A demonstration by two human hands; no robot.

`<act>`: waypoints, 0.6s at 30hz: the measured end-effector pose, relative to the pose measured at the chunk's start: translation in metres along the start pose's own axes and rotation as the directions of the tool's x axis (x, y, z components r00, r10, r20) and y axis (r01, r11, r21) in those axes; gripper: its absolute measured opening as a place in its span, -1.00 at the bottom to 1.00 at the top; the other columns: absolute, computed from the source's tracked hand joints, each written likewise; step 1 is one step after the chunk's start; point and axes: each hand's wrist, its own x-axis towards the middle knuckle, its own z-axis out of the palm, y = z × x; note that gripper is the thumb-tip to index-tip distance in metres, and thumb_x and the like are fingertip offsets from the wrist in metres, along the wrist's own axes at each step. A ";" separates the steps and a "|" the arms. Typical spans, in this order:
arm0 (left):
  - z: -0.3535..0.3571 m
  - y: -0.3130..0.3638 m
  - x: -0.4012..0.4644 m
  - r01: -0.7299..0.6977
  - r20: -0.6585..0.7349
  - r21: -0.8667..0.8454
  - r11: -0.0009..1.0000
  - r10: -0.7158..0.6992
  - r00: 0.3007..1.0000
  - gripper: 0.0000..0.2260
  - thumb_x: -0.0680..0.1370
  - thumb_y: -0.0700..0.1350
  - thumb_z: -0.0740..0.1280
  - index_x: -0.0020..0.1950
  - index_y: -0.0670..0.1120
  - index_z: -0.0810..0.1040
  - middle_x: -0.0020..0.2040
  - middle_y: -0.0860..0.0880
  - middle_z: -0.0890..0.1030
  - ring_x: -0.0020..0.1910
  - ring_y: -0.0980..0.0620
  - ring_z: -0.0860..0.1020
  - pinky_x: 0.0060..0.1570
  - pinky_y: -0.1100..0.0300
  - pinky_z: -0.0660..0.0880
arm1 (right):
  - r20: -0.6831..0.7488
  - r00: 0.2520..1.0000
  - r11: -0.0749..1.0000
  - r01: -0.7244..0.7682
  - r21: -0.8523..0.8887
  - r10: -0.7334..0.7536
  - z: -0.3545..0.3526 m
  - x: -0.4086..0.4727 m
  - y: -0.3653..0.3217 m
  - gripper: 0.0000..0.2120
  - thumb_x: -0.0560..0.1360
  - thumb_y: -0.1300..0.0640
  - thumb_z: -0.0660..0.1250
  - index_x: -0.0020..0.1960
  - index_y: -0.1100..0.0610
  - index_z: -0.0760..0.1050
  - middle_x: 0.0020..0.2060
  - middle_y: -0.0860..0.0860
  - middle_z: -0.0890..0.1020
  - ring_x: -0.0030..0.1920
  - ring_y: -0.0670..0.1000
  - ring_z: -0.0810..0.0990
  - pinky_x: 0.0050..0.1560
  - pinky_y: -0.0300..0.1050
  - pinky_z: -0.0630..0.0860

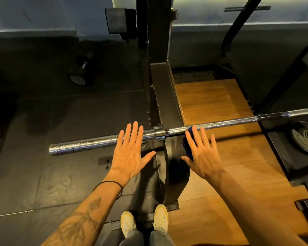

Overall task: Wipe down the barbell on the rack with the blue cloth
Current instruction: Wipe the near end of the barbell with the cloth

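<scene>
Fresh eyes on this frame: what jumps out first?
Two open hands spread over a chrome barbell that crosses the middle of the frame: the left hand over the sleeve beside the collar, the right hand over the shaft with the blue cloth showing under its palm. Next, the wooden platform glowing at right, and yellow shoes at the bottom edge.

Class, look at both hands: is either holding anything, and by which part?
Neither hand grips anything. The left hand is spread flat over the barbell; the right hand is spread over the blue cloth, which hangs beneath it.
</scene>
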 end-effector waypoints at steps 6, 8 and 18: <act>0.019 0.007 -0.002 0.028 -0.024 0.010 1.000 -0.028 0.999 -0.16 0.53 0.46 -0.20 0.60 -0.10 -0.14 0.61 -0.15 -0.12 0.59 -0.17 -0.13 0.55 -0.13 0.01 | 0.051 0.999 1.000 0.010 0.013 -0.010 0.013 0.007 0.009 -0.06 0.45 -0.31 0.38 0.62 0.13 0.11 0.61 0.23 0.06 0.57 0.31 0.11 0.45 0.35 0.25; 0.020 0.008 -0.003 0.032 -0.005 0.015 0.999 -0.032 0.999 -0.16 0.53 0.46 -0.20 0.60 -0.10 -0.16 0.61 -0.15 -0.14 0.59 -0.17 -0.15 0.55 -0.13 0.00 | 0.046 0.999 1.000 0.024 0.019 -0.025 0.015 0.010 0.010 -0.07 0.46 -0.30 0.38 0.63 0.13 0.09 0.61 0.22 0.03 0.57 0.31 0.10 0.47 0.33 0.24; 0.026 0.017 -0.002 0.071 0.006 -0.019 0.997 -0.071 0.997 -0.16 0.55 0.46 -0.18 0.61 -0.12 -0.07 0.61 -0.16 -0.08 0.59 -0.17 -0.10 0.54 -0.15 0.07 | 0.074 0.996 0.997 0.048 0.054 -0.051 0.018 0.020 0.014 -0.05 0.43 -0.21 0.46 0.62 0.13 0.09 0.61 0.21 0.05 0.58 0.30 0.08 0.48 0.30 0.20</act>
